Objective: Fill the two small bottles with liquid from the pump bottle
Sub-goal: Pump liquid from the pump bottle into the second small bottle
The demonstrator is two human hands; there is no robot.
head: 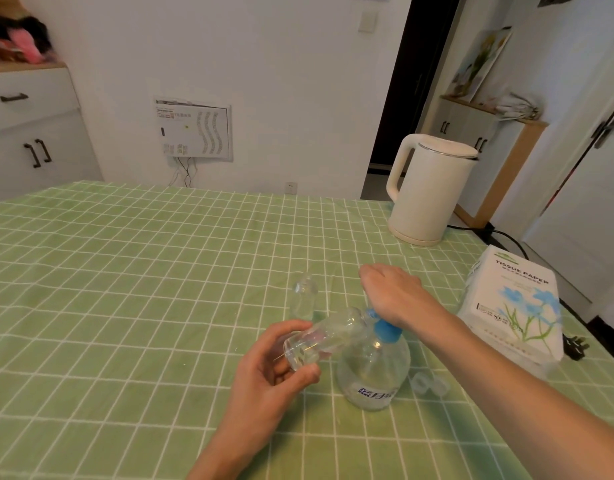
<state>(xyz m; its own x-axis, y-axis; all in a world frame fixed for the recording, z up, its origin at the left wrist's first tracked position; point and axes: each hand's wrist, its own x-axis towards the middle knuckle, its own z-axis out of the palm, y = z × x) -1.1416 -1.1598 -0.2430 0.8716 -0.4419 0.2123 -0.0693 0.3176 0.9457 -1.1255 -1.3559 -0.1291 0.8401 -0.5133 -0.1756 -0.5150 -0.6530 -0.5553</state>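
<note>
Left hand (274, 368), close to the table's (125, 271) near edge, has fingers and thumb curled round the base of a clear plastic small bottle (322, 337). Its long axis is tilted, mouth up-right against the blue nozzle of the pump bottle (374, 372). Right hand (392, 292) sits palm-down on the pump head right above it, finger curl hidden, can't tell. Second small bottle (303, 296) stands upright just behind, toward mid-table; two translucent caps (430, 382) lie just right of the round, clear pump bottle.
</note>
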